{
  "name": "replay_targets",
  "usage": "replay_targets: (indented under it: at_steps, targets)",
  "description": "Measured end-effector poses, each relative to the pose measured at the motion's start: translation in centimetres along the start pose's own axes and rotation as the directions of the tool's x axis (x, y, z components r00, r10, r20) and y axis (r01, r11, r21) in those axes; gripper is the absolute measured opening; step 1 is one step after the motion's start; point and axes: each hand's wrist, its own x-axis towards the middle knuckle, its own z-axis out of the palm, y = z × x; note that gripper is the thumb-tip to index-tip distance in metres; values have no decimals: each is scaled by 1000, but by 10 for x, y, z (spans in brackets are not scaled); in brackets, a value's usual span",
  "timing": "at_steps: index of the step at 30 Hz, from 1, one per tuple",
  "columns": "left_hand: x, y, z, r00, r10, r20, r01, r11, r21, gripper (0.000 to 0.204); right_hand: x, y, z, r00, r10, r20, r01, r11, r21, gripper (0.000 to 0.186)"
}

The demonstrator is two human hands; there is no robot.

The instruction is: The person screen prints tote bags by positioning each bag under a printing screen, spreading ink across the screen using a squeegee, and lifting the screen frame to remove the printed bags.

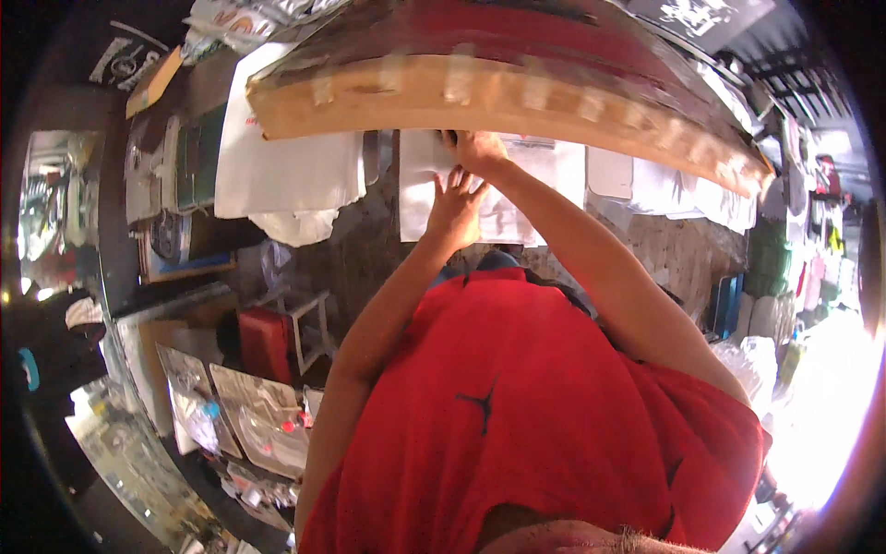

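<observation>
A white sheet-like piece [420, 198], possibly a flat bag, lies in front of me under the raised edge of a wooden frame. My left hand [454, 208] rests flat on it, fingers spread and pointing away from me. Just beyond, my right hand [480, 152] is bent over the same white piece with its fingers curled; what they pinch, if anything, is hidden. The wooden frame [397, 102] tilts up above both hands, with pale tape strips along its near bar and a dark red panel [554, 37] behind.
White sheets [291, 171] hang in a stack to the left, and more white pieces [664, 189] lie to the right. A red box [266, 343] and a white-legged stand [318, 337] are on the floor at lower left. Clear plastic bags [749, 365] sit at right.
</observation>
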Motion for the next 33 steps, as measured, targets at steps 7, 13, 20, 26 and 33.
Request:
replay_targets:
  at_steps: [7, 13, 20, 26, 33]
  targets:
    - [-40, 9, -31, 978, -193, 83, 204, 967, -151, 96, 61, 55, 5, 988, 96, 123, -109, 988, 108, 29]
    - [-60, -24, -16, 975, -220, -7, 215, 957, -197, 92, 10, -17, 12, 991, -76, 107, 64, 992, 111, 29]
    - [-46, -22, -25, 968, -252, -22, 245, 956, -161, 91, 44, 18, 6, 993, 10, 118, -23, 994, 105, 28]
    - [-37, -22, -28, 950, -310, 44, 311, 950, -16, 85, 10, 0, -15, 998, -5, 58, 1, 998, 67, 28]
    - [-38, -24, -33, 964, -264, 33, 264, 964, 7, 81, -60, 98, -88, 957, 255, -137, -282, 930, -236, 28]
